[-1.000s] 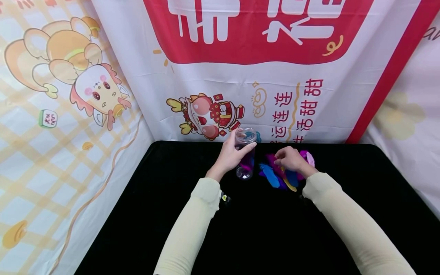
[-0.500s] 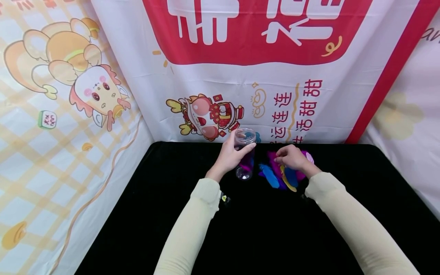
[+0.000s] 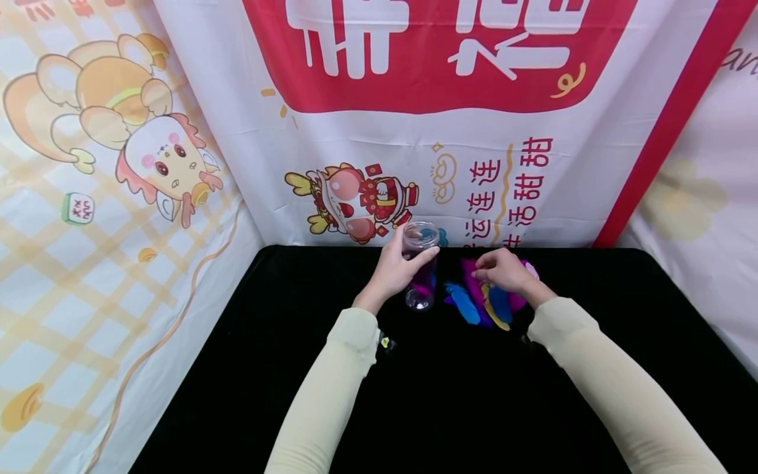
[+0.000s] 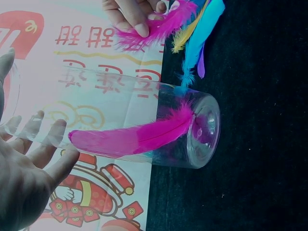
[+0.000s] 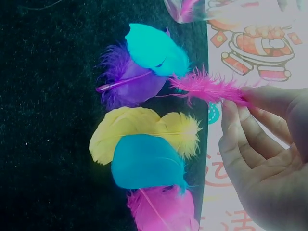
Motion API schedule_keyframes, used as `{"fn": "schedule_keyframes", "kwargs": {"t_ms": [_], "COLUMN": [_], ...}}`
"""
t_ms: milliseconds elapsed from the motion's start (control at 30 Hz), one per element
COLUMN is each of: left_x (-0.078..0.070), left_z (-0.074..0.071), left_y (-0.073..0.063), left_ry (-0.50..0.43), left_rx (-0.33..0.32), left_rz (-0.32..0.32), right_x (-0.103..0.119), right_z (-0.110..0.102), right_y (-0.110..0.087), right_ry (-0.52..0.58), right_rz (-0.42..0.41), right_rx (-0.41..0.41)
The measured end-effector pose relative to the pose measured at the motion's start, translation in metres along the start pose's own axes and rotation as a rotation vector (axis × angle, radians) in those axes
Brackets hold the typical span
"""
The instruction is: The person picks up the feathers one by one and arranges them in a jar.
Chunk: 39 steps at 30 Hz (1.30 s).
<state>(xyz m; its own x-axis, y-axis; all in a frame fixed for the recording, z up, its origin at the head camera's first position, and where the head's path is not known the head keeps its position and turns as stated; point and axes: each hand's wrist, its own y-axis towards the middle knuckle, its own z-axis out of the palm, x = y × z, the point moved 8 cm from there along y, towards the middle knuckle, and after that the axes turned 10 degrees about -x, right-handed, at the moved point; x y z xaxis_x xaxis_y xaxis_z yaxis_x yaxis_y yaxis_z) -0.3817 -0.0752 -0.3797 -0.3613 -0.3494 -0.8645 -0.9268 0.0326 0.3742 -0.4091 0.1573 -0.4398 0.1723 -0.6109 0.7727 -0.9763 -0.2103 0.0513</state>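
Observation:
My left hand (image 3: 393,268) grips a clear, lidless jar (image 3: 420,301) around its upper part, fingers behind and thumb across the front. Inside the jar, one magenta feather (image 4: 139,139) leans along the wall, as the left wrist view shows. To the right of the jar, my right hand (image 3: 505,271) pinches another magenta feather (image 5: 204,87) between thumb and fingertips, over a loose group of feathers. In the right wrist view this group has a light blue feather (image 5: 155,50), a purple one (image 5: 139,85), yellow (image 5: 120,132), teal (image 5: 147,162) and pink (image 5: 166,209).
All of this lies on a black-covered table (image 3: 450,395), near its far edge. A white and red printed cloth (image 3: 355,138) hangs right behind the jar. Another patterned cloth (image 3: 106,263) hangs along the left side.
My right hand has lifted slightly and drawn a little to the right, with the magenta feather in its fingers. The left hand and jar stay in place.

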Motion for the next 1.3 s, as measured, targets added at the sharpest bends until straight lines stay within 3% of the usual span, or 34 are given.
{"fn": "schedule_keyframes", "kwargs": {"t_ms": [300, 800, 1300], "left_x": [0.002, 0.003, 0.002], "left_z": [0.0, 0.0, 0.0], "left_y": [0.0, -0.001, 0.001], "left_ry": [-0.003, 0.008, 0.005], "left_rx": [0.002, 0.003, -0.002], "left_rz": [-0.006, -0.031, -0.004], "right_x": [0.005, 0.01, 0.022], "right_z": [0.001, -0.006, -0.015], "right_y": [-0.003, -0.005, -0.005], "right_ry": [0.009, 0.039, 0.063], "right_rz": [-0.023, 0.016, -0.01], "right_rx": [0.004, 0.005, -0.006]}}
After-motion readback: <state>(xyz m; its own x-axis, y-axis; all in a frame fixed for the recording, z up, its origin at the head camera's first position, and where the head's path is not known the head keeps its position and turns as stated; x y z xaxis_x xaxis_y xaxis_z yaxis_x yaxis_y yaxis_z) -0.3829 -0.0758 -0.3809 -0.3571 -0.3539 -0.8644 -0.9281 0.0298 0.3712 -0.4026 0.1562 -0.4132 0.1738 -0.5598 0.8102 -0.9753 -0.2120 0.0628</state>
